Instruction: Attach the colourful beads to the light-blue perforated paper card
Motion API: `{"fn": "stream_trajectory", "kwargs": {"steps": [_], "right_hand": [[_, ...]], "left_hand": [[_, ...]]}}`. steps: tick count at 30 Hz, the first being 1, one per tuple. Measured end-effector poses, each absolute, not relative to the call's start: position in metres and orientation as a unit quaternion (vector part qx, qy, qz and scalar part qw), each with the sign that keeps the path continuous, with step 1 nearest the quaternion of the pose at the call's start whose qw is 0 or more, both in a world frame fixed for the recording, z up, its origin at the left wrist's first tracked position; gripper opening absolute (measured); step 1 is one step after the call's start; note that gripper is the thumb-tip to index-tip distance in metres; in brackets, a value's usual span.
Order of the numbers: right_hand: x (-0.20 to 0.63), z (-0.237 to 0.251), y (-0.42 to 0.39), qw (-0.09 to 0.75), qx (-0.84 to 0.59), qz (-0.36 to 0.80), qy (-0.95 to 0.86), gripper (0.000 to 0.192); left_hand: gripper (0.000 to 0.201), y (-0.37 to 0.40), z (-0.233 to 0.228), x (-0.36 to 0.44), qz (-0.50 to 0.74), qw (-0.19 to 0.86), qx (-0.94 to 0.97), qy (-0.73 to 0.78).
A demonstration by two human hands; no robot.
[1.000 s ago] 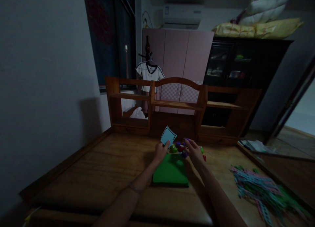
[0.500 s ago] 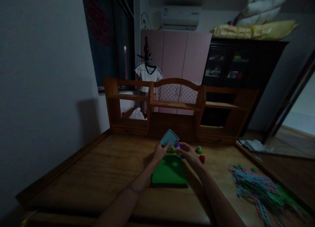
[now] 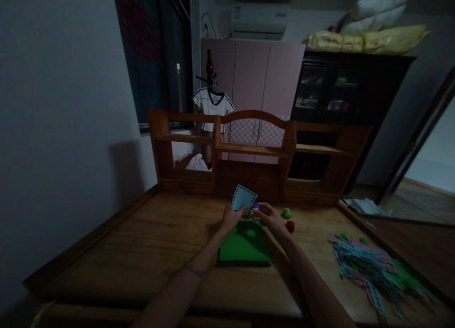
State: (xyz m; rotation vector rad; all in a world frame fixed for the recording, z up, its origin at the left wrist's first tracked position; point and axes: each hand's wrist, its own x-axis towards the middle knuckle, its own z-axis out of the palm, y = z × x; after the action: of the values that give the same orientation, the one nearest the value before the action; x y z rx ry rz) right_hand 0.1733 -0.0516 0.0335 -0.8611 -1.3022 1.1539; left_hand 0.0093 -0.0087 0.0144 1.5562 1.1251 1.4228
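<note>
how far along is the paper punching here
Looks done: a heap of punched paper strips lies on the right of the table. In hand: the left hand holds a blue card with punched edges; the right hand grips a purple punch. Left: green sheets lie unpunched.

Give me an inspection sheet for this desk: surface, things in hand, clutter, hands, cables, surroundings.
Surface: wooden desk, dimly lit.
Things in hand: light blue punched card; small purple punch; green pad below the hands.
Clutter: green punch, red punch, heap of paper strips at right.
Hands: left hand holds the card up; right hand grips the purple punch beside it.
Cables: nothing seen.
Surroundings: wooden shelf, pink wardrobe, dark cabinet.
</note>
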Motion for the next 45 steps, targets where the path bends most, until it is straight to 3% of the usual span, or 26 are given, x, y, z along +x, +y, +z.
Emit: {"fn": "stream_trajectory", "kwargs": {"steps": [17, 26, 32, 45], "right_hand": [[0.175, 0.04, -0.054, 0.554, -0.39, 0.443, -0.587, 0.042], [0.177, 0.035, -0.049, 0.521, -0.417, 0.399, -0.629, 0.039], [0.177, 0.035, -0.049, 0.53, -0.417, 0.401, -0.621, 0.038], [0.174, 0.04, -0.052, 0.527, -0.427, 0.413, -0.608, 0.039]], "left_hand": [[0.033, -0.015, 0.017, 0.019, 0.574, 0.431, 0.575, 0.393], [0.035, -0.017, 0.017, 0.017, 0.556, 0.389, 0.651, 0.341], [0.02, -0.014, 0.013, 0.015, 0.517, 0.37, 0.679, 0.366], [0.027, -0.02, 0.017, 0.014, 0.517, 0.371, 0.705, 0.314]]}}
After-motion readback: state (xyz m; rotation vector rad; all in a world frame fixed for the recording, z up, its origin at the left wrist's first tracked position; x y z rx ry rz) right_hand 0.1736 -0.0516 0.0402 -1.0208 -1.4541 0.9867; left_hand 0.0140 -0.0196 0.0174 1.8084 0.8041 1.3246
